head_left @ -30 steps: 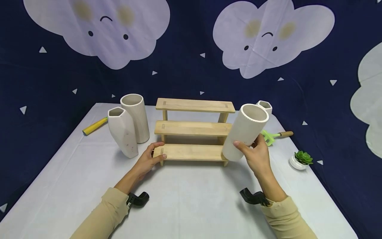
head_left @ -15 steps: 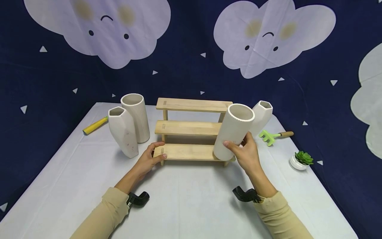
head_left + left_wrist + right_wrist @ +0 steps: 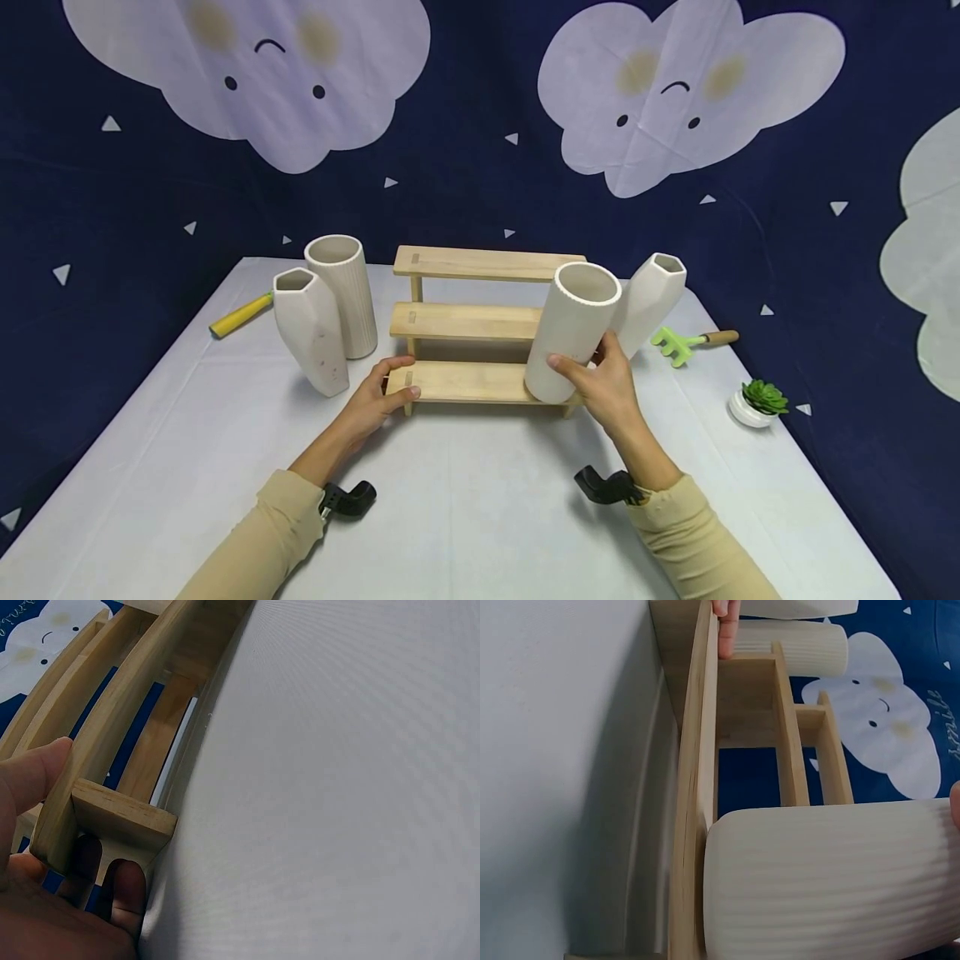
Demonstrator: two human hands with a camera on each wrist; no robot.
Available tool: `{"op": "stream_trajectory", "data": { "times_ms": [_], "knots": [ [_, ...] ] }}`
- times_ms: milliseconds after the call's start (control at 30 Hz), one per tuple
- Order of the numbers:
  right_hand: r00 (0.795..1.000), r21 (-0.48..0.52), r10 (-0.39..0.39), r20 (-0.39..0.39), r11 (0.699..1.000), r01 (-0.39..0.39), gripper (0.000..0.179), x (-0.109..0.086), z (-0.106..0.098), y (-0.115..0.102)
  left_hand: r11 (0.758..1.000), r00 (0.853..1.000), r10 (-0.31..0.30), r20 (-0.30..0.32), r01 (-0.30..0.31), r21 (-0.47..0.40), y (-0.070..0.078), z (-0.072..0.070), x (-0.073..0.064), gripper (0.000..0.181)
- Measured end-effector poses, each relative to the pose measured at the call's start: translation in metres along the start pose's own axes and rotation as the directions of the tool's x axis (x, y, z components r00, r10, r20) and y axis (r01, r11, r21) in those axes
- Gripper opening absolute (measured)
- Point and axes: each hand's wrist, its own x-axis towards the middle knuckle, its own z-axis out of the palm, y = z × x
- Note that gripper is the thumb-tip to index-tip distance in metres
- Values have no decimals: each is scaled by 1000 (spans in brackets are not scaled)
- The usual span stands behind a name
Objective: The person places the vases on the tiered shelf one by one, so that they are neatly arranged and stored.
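Observation:
My right hand [image 3: 603, 383] grips a white ribbed cylindrical vase [image 3: 566, 333] around its lower half, thumb in front. The vase is upright, its base right at the lowest step of a three-tier wooden shelf [image 3: 465, 382], toward that step's right end. In the right wrist view the ribbed vase [image 3: 825, 881] fills the lower right, its base against the board. My left hand [image 3: 371, 396] holds the left end of the lowest step. In the left wrist view, the thumb lies on top of the board [image 3: 112, 720] and the other fingers [image 3: 129, 889] curl below it.
A faceted white vase [image 3: 311, 333] and a ribbed vase [image 3: 345, 292] stand left of the shelf. Another faceted vase [image 3: 648, 296] stands behind my right hand. A yellow-handled tool [image 3: 240, 316] lies far left; a green hand rake [image 3: 678, 343] and potted succulent [image 3: 757, 404] are at right.
My right hand has moved left with the ribbed vase, from the right end of the lowest step further in along it. The faceted vase behind shows more. My left hand stays put.

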Motion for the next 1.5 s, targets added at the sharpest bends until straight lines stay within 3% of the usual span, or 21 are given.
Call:
{"op": "stream_trajectory", "data": {
  "times_ms": [367,1500],
  "knots": [
    [998,-28,52,27,998,-51,72,3,6,-2,1000,1000,-7,1,7,10,0,-1,0,58],
    [996,-75,62,65,996,-57,76,2,9,-3,1000,1000,4,-8,-4,3,-1,0,2,57]
  ]
}}
